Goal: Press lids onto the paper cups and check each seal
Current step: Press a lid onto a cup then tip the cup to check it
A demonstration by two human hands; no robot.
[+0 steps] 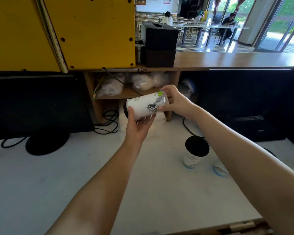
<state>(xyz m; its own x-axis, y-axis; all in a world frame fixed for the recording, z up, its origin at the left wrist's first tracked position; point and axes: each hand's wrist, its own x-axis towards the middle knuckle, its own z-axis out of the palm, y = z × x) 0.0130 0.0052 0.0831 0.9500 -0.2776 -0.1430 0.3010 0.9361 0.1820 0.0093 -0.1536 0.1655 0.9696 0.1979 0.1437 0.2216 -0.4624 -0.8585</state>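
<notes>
Both hands, left point(139, 122) and right point(174, 100), hold the lidded cup point(146, 106) sideways; thin paper likely crushes, so grip near the rim.

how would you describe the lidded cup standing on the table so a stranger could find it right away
On the white table, look just left of the person's right forearm, in front of the dark monitors. A white paper cup stands upright there with a black lid. Unlike the cup in hand, it stands untouched on the table.

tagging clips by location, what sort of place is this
Probably a café or canteen service counter: lidded paper cups on the white worktop, a wooden counter above, and a dining area with tables beyond.
</notes>
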